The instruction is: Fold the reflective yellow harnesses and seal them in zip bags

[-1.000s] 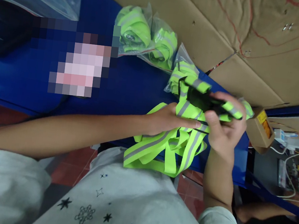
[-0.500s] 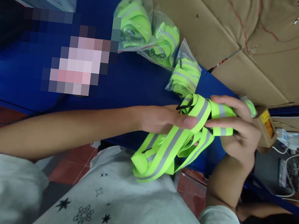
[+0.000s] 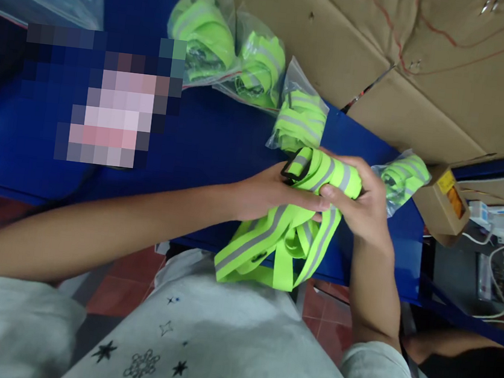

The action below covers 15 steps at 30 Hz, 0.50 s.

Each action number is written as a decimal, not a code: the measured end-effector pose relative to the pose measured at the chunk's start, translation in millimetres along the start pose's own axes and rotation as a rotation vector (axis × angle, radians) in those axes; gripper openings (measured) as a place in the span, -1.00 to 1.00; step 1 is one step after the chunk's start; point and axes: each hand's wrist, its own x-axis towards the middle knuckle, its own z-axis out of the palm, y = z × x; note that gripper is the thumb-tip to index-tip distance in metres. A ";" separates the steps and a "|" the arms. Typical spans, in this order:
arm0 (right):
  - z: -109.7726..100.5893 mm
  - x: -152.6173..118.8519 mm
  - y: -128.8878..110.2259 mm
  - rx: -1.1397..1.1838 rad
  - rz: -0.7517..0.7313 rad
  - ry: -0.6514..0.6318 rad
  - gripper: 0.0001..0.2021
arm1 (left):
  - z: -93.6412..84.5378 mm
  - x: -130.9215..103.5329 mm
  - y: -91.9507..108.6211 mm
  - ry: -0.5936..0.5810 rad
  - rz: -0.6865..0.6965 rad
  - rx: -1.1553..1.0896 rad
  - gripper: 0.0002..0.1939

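Observation:
A neon yellow-green reflective strap (image 3: 282, 223) with a grey stripe is bunched in both hands, its loose loops hanging down over the table's near edge. My left hand (image 3: 274, 194) is closed on the bundle from the left, thumb across the front. From the right, my right hand (image 3: 367, 196) wraps round the folded end, its thumb pressing on the strap near my left thumb. A black buckle (image 3: 287, 170) sticks out at the bundle's upper left. Most of the fingers are hidden behind the folds.
Bagged straps lie along the back of the blue table (image 3: 222, 131), one bag (image 3: 300, 118) just behind my hands and another (image 3: 403, 179) to the right. A cardboard box (image 3: 441, 201) stands at the right end. Another person's arm (image 3: 457, 346) shows at lower right.
My right hand has moved left and closed round the folded strap; its fingers were spread over a loop before. The bundle is more compact, and the right-hand bag has come into fuller view.

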 end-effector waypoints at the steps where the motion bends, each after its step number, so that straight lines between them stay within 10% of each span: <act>1: 2.5 -1.1 -2.0 0.017 -0.023 0.062 -0.57 | 0.4 -1.1 0.9 -0.040 -0.034 -0.035 -0.61; 5: 9.5 -6.5 -10.8 0.073 0.011 0.277 -0.62 | 1.2 -3.6 -2.4 -0.200 -0.171 -0.016 -0.60; 15: 12.6 -14.1 -23.9 -0.170 -0.061 0.358 -0.66 | -1.3 -0.8 -8.6 -0.234 -0.270 -0.090 -0.63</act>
